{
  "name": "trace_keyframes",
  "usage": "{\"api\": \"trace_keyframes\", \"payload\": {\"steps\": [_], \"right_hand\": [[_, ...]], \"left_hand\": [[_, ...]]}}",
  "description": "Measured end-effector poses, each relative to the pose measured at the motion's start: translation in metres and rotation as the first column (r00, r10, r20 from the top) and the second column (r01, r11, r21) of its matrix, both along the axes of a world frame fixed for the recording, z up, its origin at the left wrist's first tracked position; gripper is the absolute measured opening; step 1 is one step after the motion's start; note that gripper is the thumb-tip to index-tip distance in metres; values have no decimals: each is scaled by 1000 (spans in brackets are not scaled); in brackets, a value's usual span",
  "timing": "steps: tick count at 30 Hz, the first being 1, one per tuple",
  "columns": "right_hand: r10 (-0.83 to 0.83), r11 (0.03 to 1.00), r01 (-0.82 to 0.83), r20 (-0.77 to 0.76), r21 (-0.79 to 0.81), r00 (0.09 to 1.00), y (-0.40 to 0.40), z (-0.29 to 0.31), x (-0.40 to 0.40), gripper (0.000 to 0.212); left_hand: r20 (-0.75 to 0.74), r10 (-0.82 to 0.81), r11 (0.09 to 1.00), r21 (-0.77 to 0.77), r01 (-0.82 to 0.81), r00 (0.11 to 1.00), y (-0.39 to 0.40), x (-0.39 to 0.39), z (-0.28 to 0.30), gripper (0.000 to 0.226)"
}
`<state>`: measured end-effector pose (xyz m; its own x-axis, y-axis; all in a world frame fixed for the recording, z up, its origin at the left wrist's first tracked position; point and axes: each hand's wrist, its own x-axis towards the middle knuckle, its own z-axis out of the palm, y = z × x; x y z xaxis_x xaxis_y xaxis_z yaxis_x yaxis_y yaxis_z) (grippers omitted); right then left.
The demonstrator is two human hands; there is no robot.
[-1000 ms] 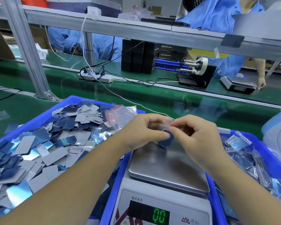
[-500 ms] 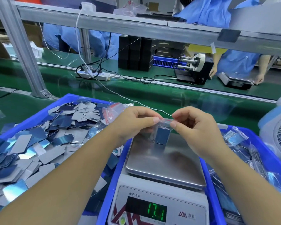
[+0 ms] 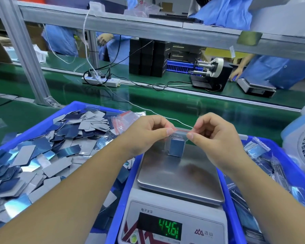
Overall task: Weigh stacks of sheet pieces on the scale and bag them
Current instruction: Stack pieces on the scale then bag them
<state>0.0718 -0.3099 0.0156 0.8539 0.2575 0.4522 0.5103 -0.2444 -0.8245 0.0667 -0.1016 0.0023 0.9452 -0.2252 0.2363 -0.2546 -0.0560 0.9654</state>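
Thumbs and forefingers of left hand [image 3: 146,136] and right hand [image 3: 213,136] pinch the red-striped top of a small clear zip bag [image 3: 176,144] of blue sheet pieces, standing near the far edge of the steel scale pan [image 3: 180,178].

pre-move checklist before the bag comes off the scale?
1. Both hands pinch the bag top: left hand, right hand - ok.
2. Stack inside the bag - ok.
3. Red zip strip fully closed - cannot tell.
4. Bag bottom rests on the scale pan - ok.
5. Display readable, 44.61 - ok; settled - cannot tell.
6. Bin of filled bags at right - ok.
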Motion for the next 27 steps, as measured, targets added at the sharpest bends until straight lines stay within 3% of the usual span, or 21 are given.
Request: {"api": "trace_keyframes", "payload": {"steps": [7,15,18,22,27], "right_hand": [[37,999,-37,-3,21,999,5,-2,-3,15],[56,998,-57,13,22,998,10,-3,-6,14],[71,997,-71,-11,8,997,11,-4,-7,13],[46,999,-46,5,-17,999,11,-4,-7,16],[47,999,-47,11,4,999,12,-1,-9,17]], "left_hand": [[-14,-15,999,-49,15,1000,-4,-3,0,4],[14,8,1000,15,-8,1000,-11,-7,2,1],[46,5,999,40,-7,999,-12,-7,1,18],[26,10,999,32,-11,1000,-15,-9,2,4],[75,16,999,47,-20,997,-15,-8,0,12]]}}
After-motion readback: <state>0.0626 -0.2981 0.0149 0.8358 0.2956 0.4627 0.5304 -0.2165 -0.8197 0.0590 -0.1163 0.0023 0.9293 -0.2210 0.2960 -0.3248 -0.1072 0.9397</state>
